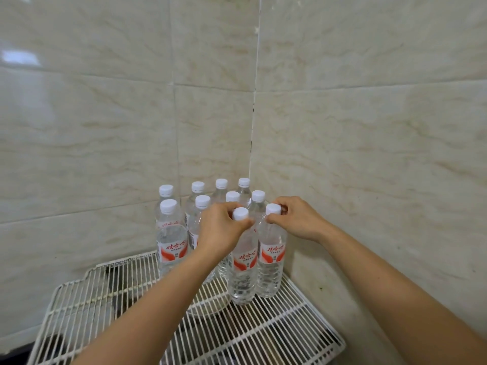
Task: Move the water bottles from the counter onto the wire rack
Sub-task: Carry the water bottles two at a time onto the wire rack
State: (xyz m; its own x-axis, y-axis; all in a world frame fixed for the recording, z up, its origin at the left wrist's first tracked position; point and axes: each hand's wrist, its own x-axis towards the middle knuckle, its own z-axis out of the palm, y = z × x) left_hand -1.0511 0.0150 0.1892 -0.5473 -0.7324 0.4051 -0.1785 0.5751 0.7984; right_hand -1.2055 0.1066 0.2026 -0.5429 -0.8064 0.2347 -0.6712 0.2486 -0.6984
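Note:
Several clear water bottles with white caps and red-and-white labels stand upright on a white wire rack (276,327) in the tiled corner. My left hand (221,227) grips the neck of the front middle bottle (243,270), just under its cap. Beside it on the right, my right hand (297,219) pinches the neck of the front right bottle (271,262). Both bottles have their bases on the rack wires and stand side by side, nearly touching. A front left bottle (171,241) stands apart from my hands, with more bottles (221,191) behind, partly hidden by my left hand.
Glossy beige tiled walls (369,154) meet in a corner right behind the bottles. Under the rack I see a dark hob and a round pale dish (208,304). The rack's near part (87,312) holds no bottles.

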